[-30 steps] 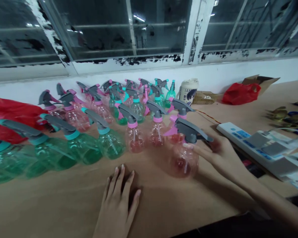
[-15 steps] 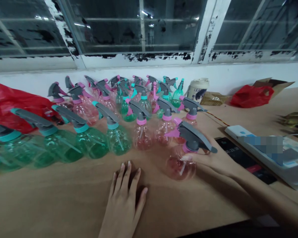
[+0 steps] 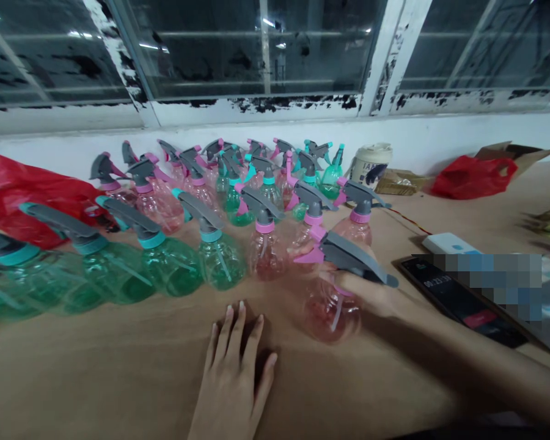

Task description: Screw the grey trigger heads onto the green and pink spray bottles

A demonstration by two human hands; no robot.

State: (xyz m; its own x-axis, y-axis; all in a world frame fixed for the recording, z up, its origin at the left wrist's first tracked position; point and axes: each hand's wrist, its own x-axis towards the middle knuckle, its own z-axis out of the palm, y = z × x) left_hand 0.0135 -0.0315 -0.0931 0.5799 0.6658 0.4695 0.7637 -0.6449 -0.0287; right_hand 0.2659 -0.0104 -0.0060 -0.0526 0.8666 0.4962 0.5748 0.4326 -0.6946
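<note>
My right hand [image 3: 376, 294] is wrapped round the neck of a pink spray bottle [image 3: 326, 318], below its grey and pink trigger head. Some fingertips show behind the trigger. The bottle looks upright at the front right, a little liquid and a pale tube visible inside. My left hand [image 3: 236, 366] lies flat on the brown tabletop [image 3: 119, 373], fingers spread, touching no bottle. Just beyond it stand a green spray bottle [image 3: 220, 260] and another pink spray bottle [image 3: 266, 253]. More pink bottles are partly hidden behind the held one.
Several green bottles [image 3: 167, 263] line the left, with more pink and green ones behind. A red bag [image 3: 36, 198] lies far left, another red bag [image 3: 474, 177] back right. A white tub [image 3: 371, 162], a phone [image 3: 458, 299] and a power strip [image 3: 449, 243] are to the right.
My right hand has shifted from the right side of the bottle's neck to a fuller wrap around it, fingertips now showing behind the trigger. The view has turned left; my left hand stays flat.
</note>
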